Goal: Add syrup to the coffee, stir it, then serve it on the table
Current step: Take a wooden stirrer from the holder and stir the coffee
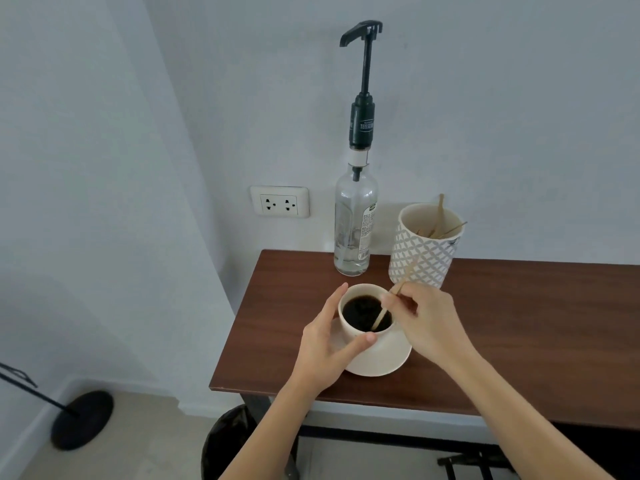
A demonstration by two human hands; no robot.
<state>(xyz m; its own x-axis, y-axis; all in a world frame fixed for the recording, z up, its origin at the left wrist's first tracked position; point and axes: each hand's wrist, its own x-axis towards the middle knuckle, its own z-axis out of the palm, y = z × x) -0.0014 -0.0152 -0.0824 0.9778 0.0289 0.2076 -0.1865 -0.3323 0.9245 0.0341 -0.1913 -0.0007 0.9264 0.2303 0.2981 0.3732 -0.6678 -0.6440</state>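
A person's two bare hands work at a cream cup (367, 336) of black coffee (363, 311), which sits on a matching saucer (388, 363) near the front left corner of a dark wooden table (502, 327). The stirring step appears to be under way: a thin wooden stir stick (381, 315) slants into the coffee, its lower end near the rim at about 5 o'clock. Whether syrup has already gone in cannot be seen; the glass syrup bottle (355, 223) with its tall black pump (363, 81) stands upright against the wall at 12 o'clock from the cup, close behind it, nearly empty, with no hand on it. Serving appears to remain, judging by the stick in the cup. The left hand (325, 348) is spread fairly wide, cradling the cup's left side, thumb on the near rim and fingers curving around the far side. The right hand (429, 323) is narrowly closed, pinching the stick's upper part between its fingertips. A patterned white holder (424, 251) with spare sticks stands at 1 o'clock from the cup.
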